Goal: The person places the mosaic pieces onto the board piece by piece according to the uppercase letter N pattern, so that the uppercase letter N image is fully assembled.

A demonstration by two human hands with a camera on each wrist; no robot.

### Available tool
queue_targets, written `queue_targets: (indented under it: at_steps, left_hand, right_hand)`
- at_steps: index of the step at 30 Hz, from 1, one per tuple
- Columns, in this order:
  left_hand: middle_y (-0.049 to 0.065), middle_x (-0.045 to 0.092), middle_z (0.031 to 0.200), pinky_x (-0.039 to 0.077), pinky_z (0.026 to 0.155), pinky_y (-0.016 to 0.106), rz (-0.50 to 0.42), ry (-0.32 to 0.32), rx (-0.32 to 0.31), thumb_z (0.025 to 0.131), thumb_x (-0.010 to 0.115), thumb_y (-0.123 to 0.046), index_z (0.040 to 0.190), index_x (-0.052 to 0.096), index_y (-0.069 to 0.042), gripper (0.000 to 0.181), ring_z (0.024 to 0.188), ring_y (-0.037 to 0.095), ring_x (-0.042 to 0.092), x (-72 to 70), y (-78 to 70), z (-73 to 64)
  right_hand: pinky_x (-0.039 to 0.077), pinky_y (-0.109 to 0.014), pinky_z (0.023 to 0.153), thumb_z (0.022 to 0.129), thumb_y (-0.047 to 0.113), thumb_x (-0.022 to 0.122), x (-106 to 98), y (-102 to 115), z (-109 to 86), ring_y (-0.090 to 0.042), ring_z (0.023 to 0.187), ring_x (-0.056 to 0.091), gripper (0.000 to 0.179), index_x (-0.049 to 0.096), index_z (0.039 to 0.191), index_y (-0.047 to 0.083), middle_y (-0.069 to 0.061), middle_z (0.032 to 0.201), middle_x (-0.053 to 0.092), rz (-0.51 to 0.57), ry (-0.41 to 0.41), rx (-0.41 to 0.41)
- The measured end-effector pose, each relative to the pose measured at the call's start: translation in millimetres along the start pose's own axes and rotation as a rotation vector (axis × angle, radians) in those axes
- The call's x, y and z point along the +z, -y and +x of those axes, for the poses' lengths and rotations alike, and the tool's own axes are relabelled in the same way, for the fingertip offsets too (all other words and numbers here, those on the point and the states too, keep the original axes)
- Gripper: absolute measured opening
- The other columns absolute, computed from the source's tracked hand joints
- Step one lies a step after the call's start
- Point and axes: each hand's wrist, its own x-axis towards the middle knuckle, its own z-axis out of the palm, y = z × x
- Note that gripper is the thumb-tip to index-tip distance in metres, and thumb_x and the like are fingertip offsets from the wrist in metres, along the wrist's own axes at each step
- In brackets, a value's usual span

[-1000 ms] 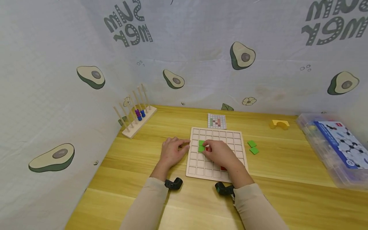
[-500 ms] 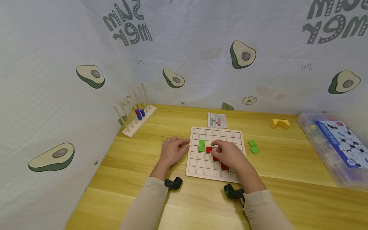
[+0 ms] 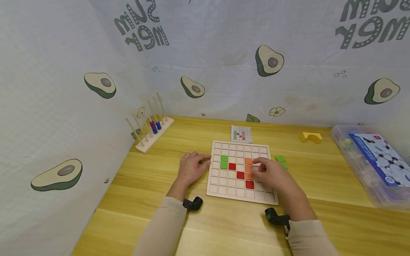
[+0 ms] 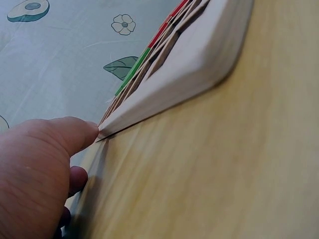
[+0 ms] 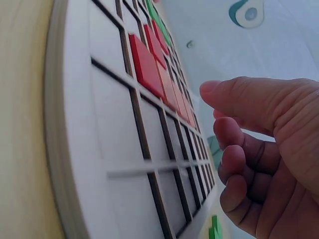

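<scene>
A square wooden grid board [image 3: 223,192] lies on the table in front of me. Two green tiles [image 3: 224,158] sit in its left cells, with three red tiles [image 3: 240,175] running down diagonally from them. A column of orange tiles [image 3: 248,161] stands above the lowest red one. My left hand [image 3: 192,168] touches the board's left edge with thumb and index finger spread apart. Over the board's right part hovers my right hand [image 3: 272,174], its fingers loosely bent, thumb apart from them and nothing between. Two loose green tiles [image 3: 280,158] lie just beyond it, partly covered by it.
A printed grid card [image 3: 241,133] lies behind the board. At the back left stands a peg rack [image 3: 155,137] with purple and blue beads. A yellow arch block [image 3: 311,137] and a clear plastic box [image 3: 346,149] with a blue booklet [image 3: 384,156] are on the right.
My right hand has moved right from the green tiles across the board, uncovering the red and orange tiles and now overlapping the loose green ones. My left hand stays at the edge.
</scene>
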Motion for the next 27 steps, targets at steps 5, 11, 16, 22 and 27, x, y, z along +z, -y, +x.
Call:
queue_targets:
  at_steps: [5,11,16,22,27]
  left_hand:
    - [-0.005,0.067,0.093,0.034,0.082,0.034,0.001,-0.006,0.005,0.099,0.065,-0.04,0.124,0.074,-0.03,0.029,0.086,0.015,0.047,0.5,0.7,-0.5]
    - [-0.004,0.067,0.094,0.034,0.082,0.034,-0.001,-0.008,0.003,0.099,0.065,-0.041,0.125,0.074,-0.031,0.029,0.086,0.015,0.047,0.2,-0.3,-0.6]
    - [-0.005,0.067,0.094,0.034,0.082,0.034,0.0,-0.003,0.006,0.099,0.064,-0.041,0.125,0.074,-0.031,0.03,0.086,0.015,0.047,0.1,-1.9,0.0]
    - [-0.005,0.066,0.093,0.034,0.082,0.034,0.001,-0.006,0.005,0.099,0.064,-0.041,0.124,0.074,-0.031,0.029,0.085,0.014,0.046,-0.2,-2.0,0.4]
    - [-0.005,0.066,0.093,0.034,0.082,0.034,0.0,-0.008,0.005,0.099,0.065,-0.041,0.124,0.074,-0.031,0.029,0.084,0.014,0.046,-0.7,-1.2,-0.5]
  right_hand:
    - [0.041,-0.032,0.063,0.096,0.028,0.071,-7,-16,-2.9,-0.02,0.076,0.051,0.044,0.062,0.133,0.005,-0.007,0.091,0.059,-0.012,-0.025,0.016]
    - [0.04,-0.032,0.066,0.096,0.034,0.07,-18,-38,-3.6,-0.022,0.081,0.053,0.051,0.058,0.136,0.006,-0.009,0.096,0.06,-0.039,-0.057,0.046]
    - [0.04,-0.032,0.068,0.096,0.041,0.069,-29,-57,-7.8,-0.022,0.083,0.054,0.059,0.055,0.14,0.005,-0.009,0.1,0.062,-0.037,-0.084,0.082]
    - [0.04,-0.031,0.071,0.096,0.046,0.068,-39,-77,-13.2,-0.022,0.084,0.054,0.066,0.051,0.143,0.003,-0.011,0.101,0.062,-0.028,-0.112,0.112]
    - [0.04,-0.032,0.071,0.095,0.049,0.068,-42,-88,-15.3,-0.025,0.087,0.055,0.071,0.05,0.143,0.001,-0.014,0.104,0.062,-0.022,-0.115,0.16]
